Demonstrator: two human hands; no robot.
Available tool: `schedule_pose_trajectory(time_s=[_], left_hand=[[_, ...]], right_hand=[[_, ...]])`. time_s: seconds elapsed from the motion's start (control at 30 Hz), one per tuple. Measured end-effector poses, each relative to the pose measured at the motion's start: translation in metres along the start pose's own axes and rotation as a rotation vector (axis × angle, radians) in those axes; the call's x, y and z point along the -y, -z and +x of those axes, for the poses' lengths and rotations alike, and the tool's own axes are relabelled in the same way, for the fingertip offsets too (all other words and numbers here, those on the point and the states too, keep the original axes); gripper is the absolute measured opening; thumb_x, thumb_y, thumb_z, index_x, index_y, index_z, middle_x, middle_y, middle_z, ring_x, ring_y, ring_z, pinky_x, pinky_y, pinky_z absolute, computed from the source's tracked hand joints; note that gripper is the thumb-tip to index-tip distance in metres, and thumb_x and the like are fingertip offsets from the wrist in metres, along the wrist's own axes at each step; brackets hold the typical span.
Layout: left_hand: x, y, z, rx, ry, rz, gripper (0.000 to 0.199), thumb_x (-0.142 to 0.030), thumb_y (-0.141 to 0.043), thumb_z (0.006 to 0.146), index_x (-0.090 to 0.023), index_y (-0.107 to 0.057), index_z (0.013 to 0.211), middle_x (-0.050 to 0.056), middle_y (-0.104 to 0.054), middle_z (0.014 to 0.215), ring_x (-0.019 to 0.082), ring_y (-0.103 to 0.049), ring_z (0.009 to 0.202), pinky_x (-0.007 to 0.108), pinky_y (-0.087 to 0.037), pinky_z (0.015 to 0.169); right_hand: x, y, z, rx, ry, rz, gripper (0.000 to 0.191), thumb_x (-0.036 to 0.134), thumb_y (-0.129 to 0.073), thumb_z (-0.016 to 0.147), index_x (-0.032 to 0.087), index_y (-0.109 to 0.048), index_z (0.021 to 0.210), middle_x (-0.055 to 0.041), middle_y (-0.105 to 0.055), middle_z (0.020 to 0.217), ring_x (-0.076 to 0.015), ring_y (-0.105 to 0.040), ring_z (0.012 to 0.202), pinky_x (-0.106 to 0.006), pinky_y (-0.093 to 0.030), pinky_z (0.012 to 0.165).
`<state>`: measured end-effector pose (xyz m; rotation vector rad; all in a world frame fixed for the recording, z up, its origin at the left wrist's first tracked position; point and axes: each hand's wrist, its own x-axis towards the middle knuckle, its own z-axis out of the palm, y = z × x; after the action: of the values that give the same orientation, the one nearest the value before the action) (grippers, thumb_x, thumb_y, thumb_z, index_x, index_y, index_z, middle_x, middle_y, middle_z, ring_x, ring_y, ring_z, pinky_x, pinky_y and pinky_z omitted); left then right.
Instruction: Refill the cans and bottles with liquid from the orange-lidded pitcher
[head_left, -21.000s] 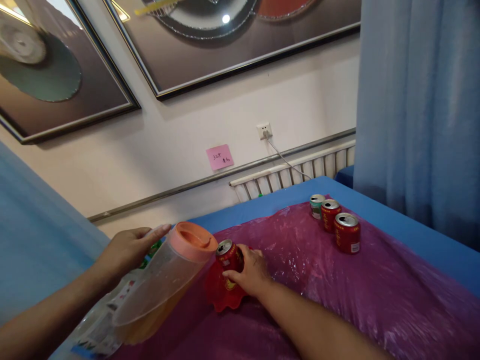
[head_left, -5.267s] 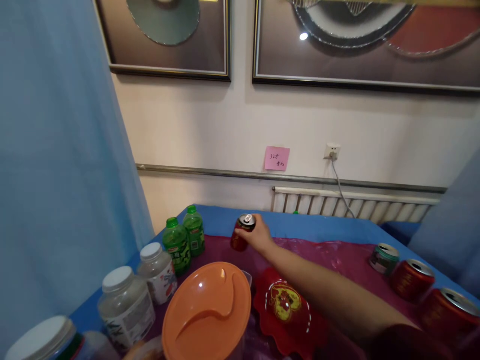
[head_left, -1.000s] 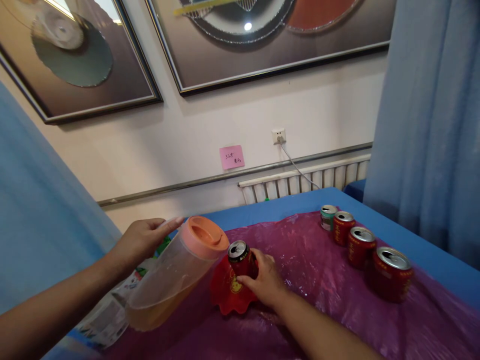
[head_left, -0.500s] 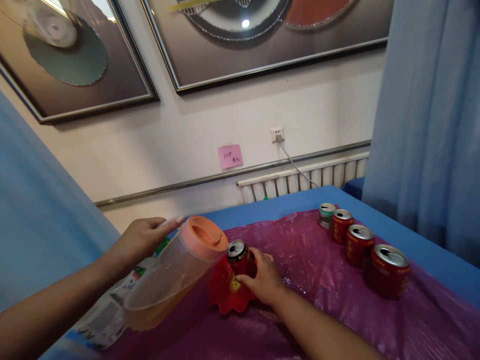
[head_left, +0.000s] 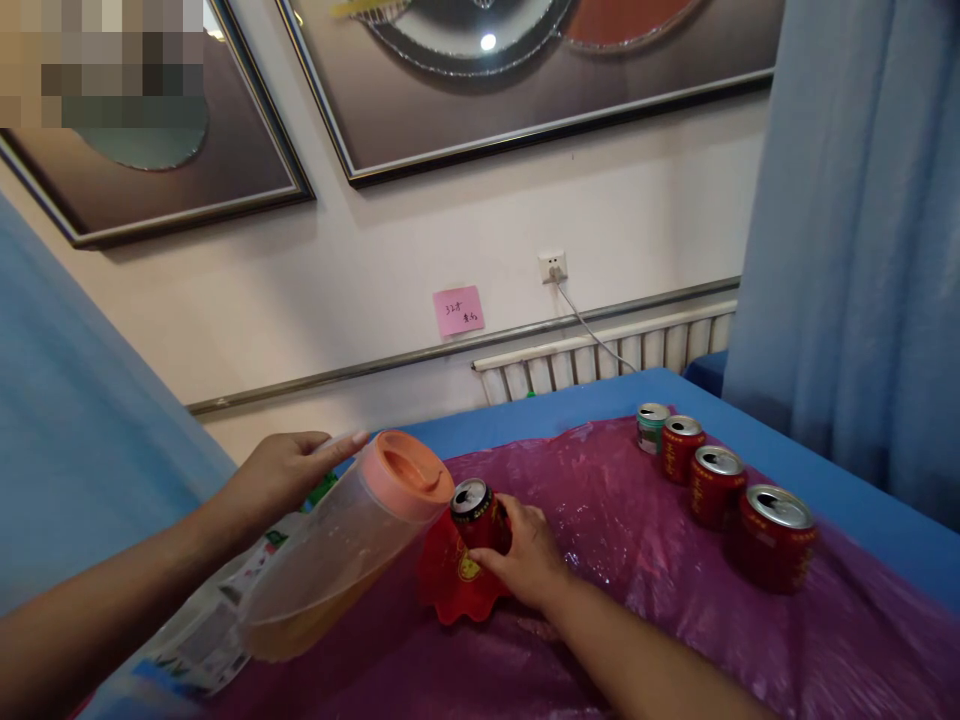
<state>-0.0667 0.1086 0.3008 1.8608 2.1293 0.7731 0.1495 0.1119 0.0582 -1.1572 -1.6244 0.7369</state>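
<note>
My left hand (head_left: pixel 296 475) is closed on the handle side of a clear plastic pitcher (head_left: pixel 330 560) with an orange lid. The pitcher is tilted, its lid end up and to the right, beside the rim of a red can; light brown liquid lies low in it. My right hand (head_left: pixel 529 550) grips that red can (head_left: pixel 478 520), which has a black band at its top and an opening in its lid. Under and around the can lies a red scalloped mat (head_left: pixel 454 595) with a yellow print. Whether liquid is flowing cannot be seen.
On the right stand several opened cans, red ones (head_left: pixel 772 540) and a green one (head_left: pixel 651 430) at the back. A purple plastic sheet (head_left: pixel 600 640) covers part of the blue table (head_left: pixel 862 480). Clear packages (head_left: pixel 206 635) lie at the lower left, behind the left forearm.
The pitcher's base has shifted slightly left and its tilt looks a little flatter. Both hands keep their holds. The whole view has shifted slightly.
</note>
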Motion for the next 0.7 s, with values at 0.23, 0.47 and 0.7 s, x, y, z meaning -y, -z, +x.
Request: schedule_pose_trajectory(time_s=[0.23, 0.47, 0.7], left_hand=[[-0.005, 0.000, -0.001, -0.014, 0.036, 0.061, 0.056, -0.071, -0.063, 0.065, -0.023, -0.042, 0.047, -0.003, -0.034, 0.047, 0.012, -0.033, 0.044, 0.028, -0.025, 0.043], [-0.011, -0.001, -0.004, -0.019, 0.028, 0.038, 0.053, -0.068, -0.065, 0.065, -0.023, -0.043, 0.046, -0.004, -0.032, 0.047, 0.012, -0.032, 0.044, 0.028, -0.024, 0.042], [-0.013, -0.002, -0.002, -0.019, 0.020, 0.067, 0.055, -0.071, -0.063, 0.065, -0.024, -0.041, 0.046, -0.004, -0.031, 0.046, 0.012, -0.030, 0.043, 0.028, -0.022, 0.043]], right_hand=[[0.000, 0.000, -0.001, 0.001, 0.007, -0.012, 0.065, 0.030, -0.084, 0.067, 0.022, -0.059, 0.127, -0.0071, -0.069, 0.121, -0.0286, -0.062, 0.111, -0.041, -0.046, 0.098], [0.000, 0.001, 0.000, 0.001, 0.011, -0.022, 0.065, 0.031, -0.084, 0.068, 0.022, -0.058, 0.128, -0.0069, -0.069, 0.122, -0.0298, -0.061, 0.111, -0.042, -0.046, 0.098], [0.000, 0.001, 0.000, 0.006, 0.010, -0.019, 0.063, 0.031, -0.084, 0.068, 0.024, -0.060, 0.126, -0.0065, -0.069, 0.121, -0.0294, -0.062, 0.111, -0.041, -0.046, 0.098]])
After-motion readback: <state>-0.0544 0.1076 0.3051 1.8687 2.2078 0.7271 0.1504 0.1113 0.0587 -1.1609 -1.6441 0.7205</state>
